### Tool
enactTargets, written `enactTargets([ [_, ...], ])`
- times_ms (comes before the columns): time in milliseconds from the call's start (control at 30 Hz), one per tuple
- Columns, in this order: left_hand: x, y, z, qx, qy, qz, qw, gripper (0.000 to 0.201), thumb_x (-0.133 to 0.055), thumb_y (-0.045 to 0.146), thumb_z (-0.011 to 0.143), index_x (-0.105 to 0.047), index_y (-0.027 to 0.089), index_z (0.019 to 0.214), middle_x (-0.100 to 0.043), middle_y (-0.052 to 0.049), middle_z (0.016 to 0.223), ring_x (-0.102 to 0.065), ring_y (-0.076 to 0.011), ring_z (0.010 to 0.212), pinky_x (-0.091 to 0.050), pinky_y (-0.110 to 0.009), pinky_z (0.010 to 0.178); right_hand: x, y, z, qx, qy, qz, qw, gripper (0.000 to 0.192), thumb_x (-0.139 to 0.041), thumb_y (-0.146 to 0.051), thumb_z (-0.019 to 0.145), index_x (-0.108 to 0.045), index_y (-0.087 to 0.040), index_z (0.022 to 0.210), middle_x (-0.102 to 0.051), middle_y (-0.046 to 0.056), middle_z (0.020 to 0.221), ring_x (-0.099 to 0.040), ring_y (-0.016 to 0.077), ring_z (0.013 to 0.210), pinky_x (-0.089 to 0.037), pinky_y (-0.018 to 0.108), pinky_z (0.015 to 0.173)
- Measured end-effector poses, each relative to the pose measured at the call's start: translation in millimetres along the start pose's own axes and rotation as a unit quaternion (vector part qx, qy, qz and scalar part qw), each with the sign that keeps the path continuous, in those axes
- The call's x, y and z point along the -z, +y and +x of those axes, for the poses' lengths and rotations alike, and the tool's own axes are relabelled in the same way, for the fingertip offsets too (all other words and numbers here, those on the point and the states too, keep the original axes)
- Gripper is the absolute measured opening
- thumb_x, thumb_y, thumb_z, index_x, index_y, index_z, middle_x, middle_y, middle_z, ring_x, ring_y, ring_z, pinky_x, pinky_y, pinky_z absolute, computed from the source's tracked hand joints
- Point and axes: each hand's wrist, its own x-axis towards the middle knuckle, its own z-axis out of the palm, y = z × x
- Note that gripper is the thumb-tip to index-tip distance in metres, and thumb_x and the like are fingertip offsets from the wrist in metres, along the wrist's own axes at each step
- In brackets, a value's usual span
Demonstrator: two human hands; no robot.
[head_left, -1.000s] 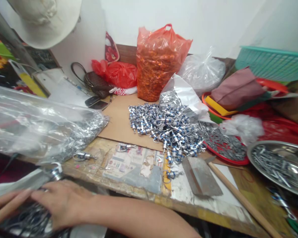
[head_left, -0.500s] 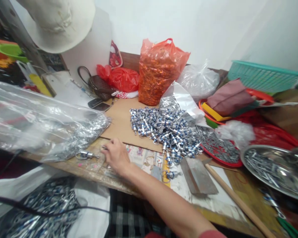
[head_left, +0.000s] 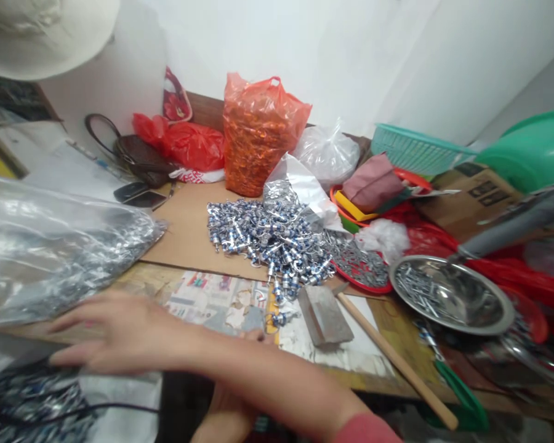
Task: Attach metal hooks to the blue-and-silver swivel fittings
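My right hand [head_left: 115, 332] reaches across to the left edge of the table, over the open sack [head_left: 120, 400] of silver-and-blue metal pieces. Its fingers are spread, slightly blurred, and I see nothing between them. My left hand [head_left: 253, 335] comes up from below and is mostly hidden behind the right forearm; only a bit of its fingers shows at the table edge. Close by lies a single blue-and-silver piece with a wire loop [head_left: 279, 319]. A large heap of such pieces [head_left: 270, 237] covers the cardboard [head_left: 184, 234] behind.
A metal block [head_left: 325, 317] and a wooden-handled tool [head_left: 397, 360] lie right of the hands. Farther right are a red tray [head_left: 364, 271] and a steel bowl [head_left: 471, 301] of metal parts. A clear plastic bag [head_left: 74, 246] occupies the left; an orange bag [head_left: 263, 135] stands at the back.
My right hand has moved left and nearer, from the tabletop to over the sack, and its fingers have spread. My left hand has come into view. The camera has turned right.
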Motion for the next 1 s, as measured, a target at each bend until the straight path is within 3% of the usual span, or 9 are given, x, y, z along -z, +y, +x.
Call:
enactTargets([
  [67,1.2,10.0,21.6,-0.011,0.039,0.047,0.998,0.029,-0.048,0.023,0.076,-0.064,0.02,0.101,-0.066,-0.013,0.098,-0.058,-0.0305,0.093,-0.047,-0.043,0.078,49.6,31.9,-31.7,0.029,0.063,0.045,0.997,0.025,-0.06,-0.028,0.077,-0.06,-0.018,0.099,-0.063,-0.005,0.101,-0.058,0.0046,0.092,-0.041,0.007,0.081],
  [133,2.4,17.0,39.0,-0.007,0.063,0.055,0.996,0.028,-0.047,0.018,0.076,-0.063,0.015,0.098,-0.066,-0.014,0.091,-0.058,-0.0299,0.088,-0.047,-0.043,0.076,100.0,76.1,-70.2,-0.051,0.159,0.022,0.986,0.023,-0.056,-0.028,0.079,-0.061,-0.017,0.098,-0.059,0.001,0.108,-0.055,0.0092,0.1,-0.045,0.018,0.083],
  [200,1.0,18.5,48.7,-0.015,0.076,0.04,0.996,0.024,-0.048,0.02,0.077,-0.064,0.014,0.093,-0.064,-0.013,0.085,-0.058,-0.0266,0.081,-0.048,-0.039,0.071,149.0,127.8,-114.2,-0.161,0.239,-0.087,0.954,0.022,-0.052,-0.026,0.081,-0.06,-0.019,0.099,-0.056,0.005,0.112,-0.052,0.0151,0.105,-0.044,0.03,0.087],
  [267,-3.6,15.2,51.0,-0.042,0.086,0.011,0.995,0.019,-0.049,0.023,0.078,-0.066,0.015,0.083,-0.063,-0.009,0.076,-0.058,-0.0222,0.073,-0.049,-0.035,0.067,191.9,179.7,-159.3,-0.335,0.25,-0.233,0.878,0.026,-0.046,-0.023,0.083,-0.058,-0.018,0.106,-0.055,0.009,0.114,-0.05,0.0175,0.107,-0.041,0.033,0.089],
  [367,-12.0,7.6,47.6,-0.062,0.107,-0.036,0.992,0.018,-0.051,0.025,0.078,-0.067,0.016,0.078,-0.064,-0.006,0.07,-0.058,-0.0192,0.07,-0.049,-0.031,0.065,232.0,242.8,-213.7,-0.426,0.214,-0.26,0.84,0.032,-0.053,-0.022,0.077,-0.06,-0.009,0.105,-0.058,0.017,0.108,-0.051,0.026,0.106,-0.037,0.04,0.09],
  [500,-12.7,4.3,45.7,-0.048,0.083,-0.096,0.991,0.017,-0.055,0.03,0.076,-0.069,0.02,0.077,-0.066,-0.004,0.068,-0.06,-0.0178,0.069,-0.05,-0.029,0.065,235.0,283.7,-237.4,-0.445,0.154,-0.257,0.844,0.041,-0.054,-0.036,0.077,-0.057,-0.013,0.112,-0.053,0.015,0.119,-0.048,0.0262,0.111,-0.034,0.039,0.092],
  [700,13.1,16.6,55.9,0.014,0.021,-0.193,0.981,0.02,-0.053,0.031,0.074,-0.071,0.022,0.077,-0.068,-0.003,0.07,-0.064,-0.0172,0.068,-0.051,-0.025,0.062,210.7,275.4,-226.5,-0.403,0.123,-0.264,0.867,0.021,-0.05,-0.029,0.081,-0.067,-0.025,0.092,-0.063,0.002,0.107,-0.055,0.0169,0.099,-0.038,0.026,0.085],
  [867,29.1,41.2,69.7,0.006,0.006,-0.264,0.965,0.017,-0.055,0.027,0.071,-0.072,0.024,0.073,-0.068,-0.002,0.069,-0.063,-0.017,0.066,-0.051,-0.026,0.061,216.7,260.0,-234.5,-0.398,0.178,-0.272,0.858,0.016,-0.054,-0.026,0.078,-0.069,-0.022,0.081,-0.066,0.005,0.091,-0.055,0.0192,0.09,-0.038,0.028,0.08],
  [1000,17.7,61.1,76.9,-0.037,-0.058,-0.295,0.953,0.017,-0.055,0.022,0.071,-0.072,0.022,0.074,-0.066,-0.003,0.067,-0.062,-0.0153,0.064,-0.05,-0.024,0.059,226.1,245.6,-238.4,-0.396,0.25,-0.245,0.849,0.019,-0.052,-0.027,0.079,-0.069,-0.016,0.081,-0.064,0.01,0.089,-0.055,0.0218,0.09,-0.039,0.033,0.082],
])
